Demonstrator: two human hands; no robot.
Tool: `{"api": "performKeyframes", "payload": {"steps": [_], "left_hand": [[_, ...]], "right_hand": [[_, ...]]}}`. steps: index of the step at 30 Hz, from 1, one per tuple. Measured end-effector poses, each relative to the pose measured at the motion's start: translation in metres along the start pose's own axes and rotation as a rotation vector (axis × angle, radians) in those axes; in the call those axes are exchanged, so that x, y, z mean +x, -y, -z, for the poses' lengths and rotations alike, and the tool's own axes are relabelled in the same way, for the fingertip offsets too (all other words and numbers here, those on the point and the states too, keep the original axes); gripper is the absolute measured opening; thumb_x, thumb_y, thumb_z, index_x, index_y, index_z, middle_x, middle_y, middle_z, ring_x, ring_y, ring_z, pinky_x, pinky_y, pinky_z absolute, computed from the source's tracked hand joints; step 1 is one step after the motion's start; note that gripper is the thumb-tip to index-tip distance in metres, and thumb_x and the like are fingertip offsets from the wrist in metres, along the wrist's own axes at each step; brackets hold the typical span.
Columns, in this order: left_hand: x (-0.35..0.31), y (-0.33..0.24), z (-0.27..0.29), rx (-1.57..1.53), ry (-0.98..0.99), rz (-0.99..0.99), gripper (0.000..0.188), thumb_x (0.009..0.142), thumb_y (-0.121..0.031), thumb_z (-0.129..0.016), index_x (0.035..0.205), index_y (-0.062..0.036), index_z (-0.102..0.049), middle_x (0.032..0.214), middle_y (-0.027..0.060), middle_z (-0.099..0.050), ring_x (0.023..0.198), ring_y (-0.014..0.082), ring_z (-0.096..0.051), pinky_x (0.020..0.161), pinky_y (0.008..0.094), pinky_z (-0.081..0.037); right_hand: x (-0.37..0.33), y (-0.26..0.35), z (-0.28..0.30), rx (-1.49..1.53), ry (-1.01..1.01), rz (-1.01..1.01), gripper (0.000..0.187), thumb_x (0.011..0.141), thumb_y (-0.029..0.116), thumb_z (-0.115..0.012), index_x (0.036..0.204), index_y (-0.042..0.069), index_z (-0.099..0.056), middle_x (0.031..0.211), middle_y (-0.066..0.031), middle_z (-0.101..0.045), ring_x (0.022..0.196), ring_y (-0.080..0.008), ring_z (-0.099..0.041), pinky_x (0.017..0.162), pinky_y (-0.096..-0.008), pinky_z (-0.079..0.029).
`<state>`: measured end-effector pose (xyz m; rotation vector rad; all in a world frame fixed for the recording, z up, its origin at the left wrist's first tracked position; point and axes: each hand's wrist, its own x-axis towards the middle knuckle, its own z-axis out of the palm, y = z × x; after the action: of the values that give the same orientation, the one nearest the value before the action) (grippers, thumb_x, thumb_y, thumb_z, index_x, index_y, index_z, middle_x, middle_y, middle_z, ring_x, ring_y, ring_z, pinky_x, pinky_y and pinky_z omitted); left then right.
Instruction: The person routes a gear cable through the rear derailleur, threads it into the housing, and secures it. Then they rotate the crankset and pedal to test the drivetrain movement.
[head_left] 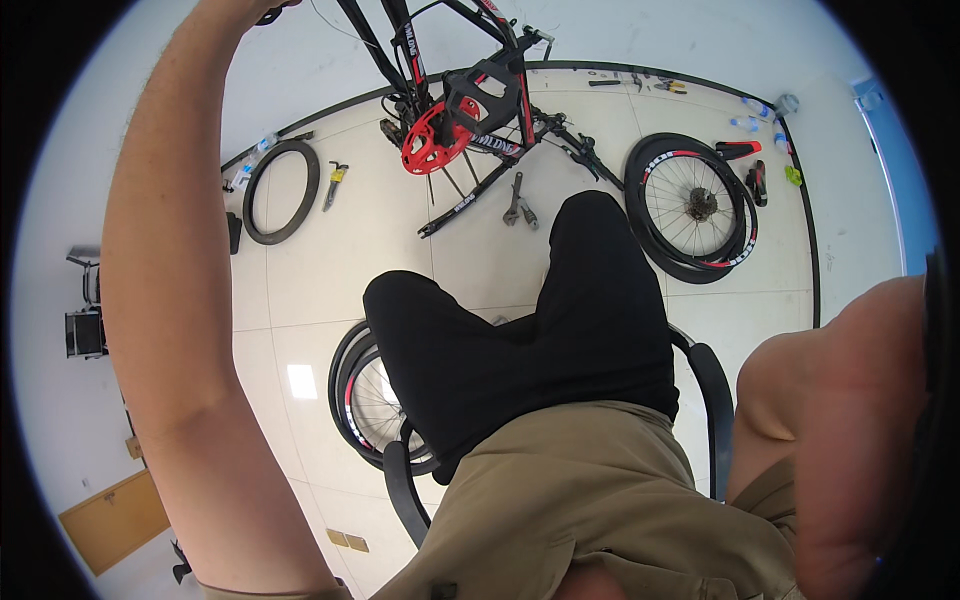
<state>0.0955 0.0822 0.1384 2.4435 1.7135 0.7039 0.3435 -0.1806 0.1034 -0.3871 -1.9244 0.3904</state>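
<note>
My left arm stretches up the left side, and my left hand (240, 6) is mostly cut off by the upper edge. What shows of its fingers curls at a small black part (269, 16), too little of it in view to name. Right of that hand stands a black and red bicycle frame (415, 55) with a red chainring guard (430, 145) and no wheels fitted. A thin cable hangs between hand and frame. On the right, my bent right arm rises very close to the camera; a large blurred patch of skin (860, 430) hides any fingers of my right hand.
Wheels with tyres (640, 180) lie on the tiled floor at right, another wheel (350, 400) beside my chair. A loose tyre (250, 205) and yellow-handled tool (335, 185) lie left. Wrenches (520, 205) lie ahead of my knees; more tools (650, 85) line the far wall.
</note>
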Motion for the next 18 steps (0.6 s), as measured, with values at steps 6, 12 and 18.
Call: {"api": "performKeyframes", "payload": {"steps": [6, 12, 18], "left_hand": [[-0.008, -0.004, -0.008, 0.064, -0.053, 0.114, 0.028, 0.088, -0.023, -0.069, 0.103, -0.0006, -0.062, 0.071, 0.0074, -0.06, 0.059, 0.0148, -0.056, 0.048, 0.0285, -0.046], [0.039, 0.041, -0.023, 0.257, -0.19, -0.049, 0.057, 0.078, -0.048, -0.075, 0.104, 0.0001, -0.059, 0.091, 0.022, -0.071, 0.089, 0.0405, -0.069, 0.08, 0.0472, -0.055], [0.026, 0.015, -0.003, 0.245, -0.105, 0.119, 0.049, 0.078, -0.038, -0.074, 0.103, 0.0013, -0.057, 0.088, 0.0195, -0.072, 0.085, 0.0385, -0.069, 0.078, 0.0464, -0.054]], "right_hand": [[-0.018, -0.006, 0.019, -0.078, -0.043, -0.13, 0.043, 0.089, 0.021, -0.063, 0.126, 0.002, -0.055, 0.112, -0.0071, -0.054, 0.101, -0.0184, -0.049, 0.09, -0.0342, -0.038], [-0.06, -0.004, 0.07, -0.325, -0.251, -0.415, 0.045, 0.089, 0.022, -0.064, 0.128, 0.001, -0.054, 0.116, -0.0081, -0.055, 0.105, -0.019, -0.05, 0.094, -0.0346, -0.037], [-0.087, 0.012, 0.092, -0.447, -0.458, -0.637, 0.047, 0.09, 0.022, -0.064, 0.13, 0.0, -0.053, 0.12, -0.0091, -0.055, 0.109, -0.0196, -0.05, 0.098, -0.0351, -0.036]]}}
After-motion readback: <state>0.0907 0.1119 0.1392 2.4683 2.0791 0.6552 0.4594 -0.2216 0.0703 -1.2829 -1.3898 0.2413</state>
